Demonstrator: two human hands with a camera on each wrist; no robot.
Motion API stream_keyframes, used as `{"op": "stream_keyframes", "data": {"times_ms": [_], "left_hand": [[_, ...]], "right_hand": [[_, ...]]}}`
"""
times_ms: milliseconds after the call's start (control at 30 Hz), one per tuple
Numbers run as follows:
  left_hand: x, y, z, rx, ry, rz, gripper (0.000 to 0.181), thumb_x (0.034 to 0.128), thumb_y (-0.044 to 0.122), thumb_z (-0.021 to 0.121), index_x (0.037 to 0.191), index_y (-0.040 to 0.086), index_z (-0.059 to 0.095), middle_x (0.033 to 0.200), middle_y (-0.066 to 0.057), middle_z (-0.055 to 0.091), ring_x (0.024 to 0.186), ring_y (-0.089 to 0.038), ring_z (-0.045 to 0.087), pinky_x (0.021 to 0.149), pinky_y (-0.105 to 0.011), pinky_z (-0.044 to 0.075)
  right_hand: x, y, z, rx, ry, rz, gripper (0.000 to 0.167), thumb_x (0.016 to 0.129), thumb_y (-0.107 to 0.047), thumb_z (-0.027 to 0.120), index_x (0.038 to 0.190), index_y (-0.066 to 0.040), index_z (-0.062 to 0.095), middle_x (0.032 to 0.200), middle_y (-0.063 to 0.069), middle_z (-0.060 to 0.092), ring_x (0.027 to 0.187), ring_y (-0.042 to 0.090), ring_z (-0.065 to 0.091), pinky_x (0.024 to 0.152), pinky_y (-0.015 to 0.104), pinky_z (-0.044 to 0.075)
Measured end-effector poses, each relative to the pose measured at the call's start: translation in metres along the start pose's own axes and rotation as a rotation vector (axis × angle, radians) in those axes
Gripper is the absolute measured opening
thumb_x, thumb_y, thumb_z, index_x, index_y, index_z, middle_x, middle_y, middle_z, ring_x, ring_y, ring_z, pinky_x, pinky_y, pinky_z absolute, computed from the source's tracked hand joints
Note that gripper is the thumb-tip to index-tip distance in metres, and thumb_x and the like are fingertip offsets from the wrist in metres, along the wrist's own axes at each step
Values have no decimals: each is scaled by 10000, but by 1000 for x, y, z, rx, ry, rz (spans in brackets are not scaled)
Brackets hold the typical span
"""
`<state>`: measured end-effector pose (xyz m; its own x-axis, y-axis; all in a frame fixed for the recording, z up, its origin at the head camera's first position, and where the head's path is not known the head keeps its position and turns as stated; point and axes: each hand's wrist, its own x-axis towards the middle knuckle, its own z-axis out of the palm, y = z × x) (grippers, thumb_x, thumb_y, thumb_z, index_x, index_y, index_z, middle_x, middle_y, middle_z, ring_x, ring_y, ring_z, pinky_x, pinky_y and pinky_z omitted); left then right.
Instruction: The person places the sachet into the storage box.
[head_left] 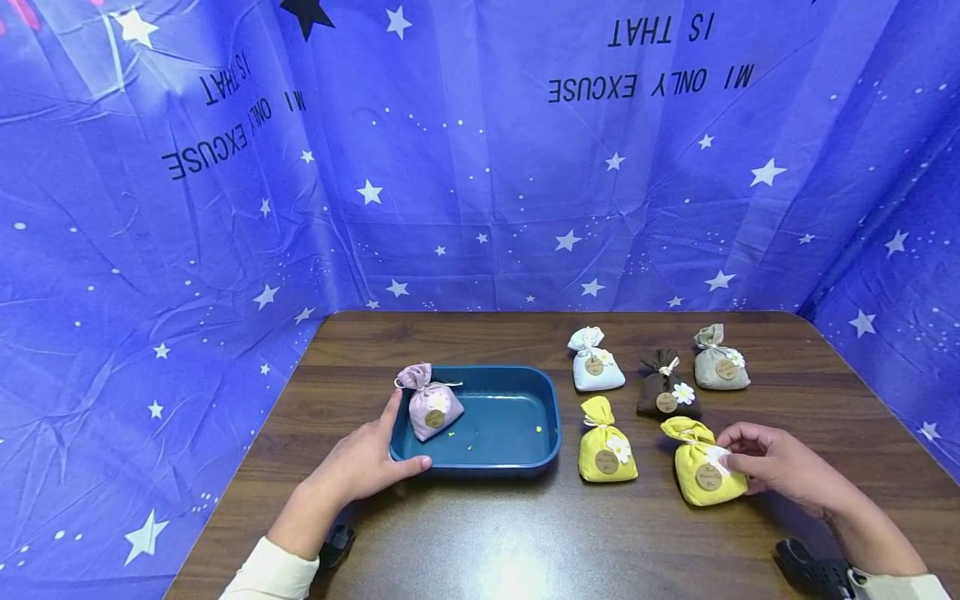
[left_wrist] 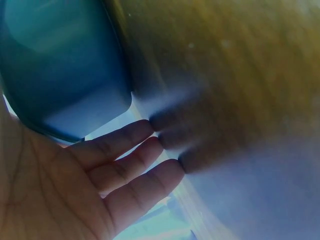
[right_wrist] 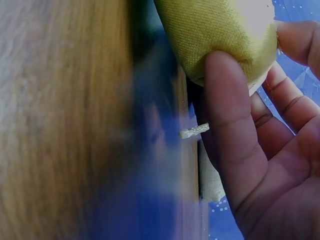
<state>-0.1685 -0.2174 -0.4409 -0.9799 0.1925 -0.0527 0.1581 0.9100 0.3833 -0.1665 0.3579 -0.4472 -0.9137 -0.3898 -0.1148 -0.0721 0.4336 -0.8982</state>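
A blue tray (head_left: 495, 467) holds a lilac drawstring sachet (head_left: 435, 414) at its left end. My left hand (head_left: 362, 461) rests against the tray's left end, thumb along the front rim. In the left wrist view, its fingers (left_wrist: 142, 195) lie extended beside the tray (left_wrist: 75, 75). Thumb and fingers of my right hand (head_left: 787, 467) grip the right edge of a yellow sachet (head_left: 697, 487) with a white flower and round tag. The right wrist view shows the fingers (right_wrist: 227, 95) against the yellow cloth (right_wrist: 210, 35). Another yellow sachet (head_left: 597, 446) stands left of it.
Behind the yellow sachets are a white sachet (head_left: 596, 379), a dark brown sachet (head_left: 656, 392) and a beige sachet (head_left: 716, 367). All stand on a brown wooden table (head_left: 450, 533). A blue star-patterned curtain (head_left: 480, 183) hangs around the table's back and sides.
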Motion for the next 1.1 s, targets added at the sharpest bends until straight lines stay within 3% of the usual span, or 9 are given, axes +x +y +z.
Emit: {"op": "stream_keyframes", "data": {"times_ms": [300,833,1100], "left_hand": [[0,-1,0,-3,7,4,1185,782,701,682,1601,85,87,1322,-280,570,1162,-382,598,960,-529,460],[0,-2,1,0,-4,0,1201,775,736,657,1597,66,94,1348,-261,559,1171,-373,594,959,-530,460],[-1,-2,1,-6,1,7,1185,779,715,671,1596,68,107,1330,-274,568,1163,-381,598,958,-529,462]], "right_hand": [[3,-6,-1,16,25,-52,86,966,-14,587,1052,-17,592,908,-4,628,776,116,613,580,397,564],[21,-19,0,11,39,-108,130,962,19,574,1074,84,556,908,-3,638,768,114,625,582,406,569],[32,-26,5,25,28,-132,125,960,22,573,1067,84,557,906,7,645,771,124,635,581,426,572]]}}
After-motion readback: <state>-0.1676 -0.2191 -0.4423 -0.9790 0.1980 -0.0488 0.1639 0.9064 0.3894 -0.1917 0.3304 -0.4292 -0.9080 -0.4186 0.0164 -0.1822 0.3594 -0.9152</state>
